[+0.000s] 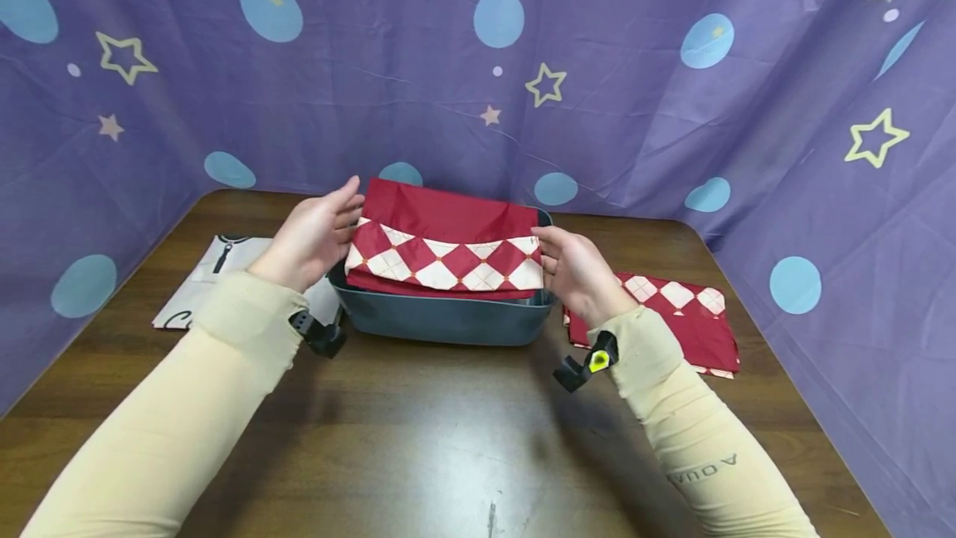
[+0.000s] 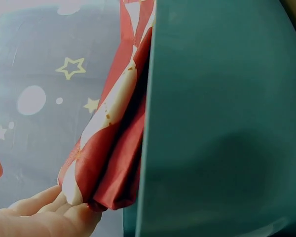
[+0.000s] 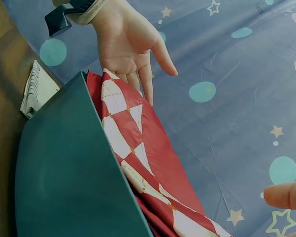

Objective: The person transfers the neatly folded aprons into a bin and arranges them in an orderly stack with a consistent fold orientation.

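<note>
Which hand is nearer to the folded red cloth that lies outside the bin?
Right. The right hand is close to the red cloth; the left hand is farther, at the opposite end of the bin.

On the right sleeve [image 1: 695, 434] the letters "AQUA" [image 1: 704, 468] can be read, upside down in the head view. The white folded item [image 1: 203, 279] bears dark lettering [image 1: 177, 320], of which only a "C" is readable.

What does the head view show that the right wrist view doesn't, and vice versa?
Head only: folded red cloth with white diamonds, at the right of the brown wooden table.
Right wrist only: ridged side edge of the folded white fabric.
Both: blue-grey bin, red fabric with white diamonds above its rim, left hand, right hand, purple starry curtain.
</note>
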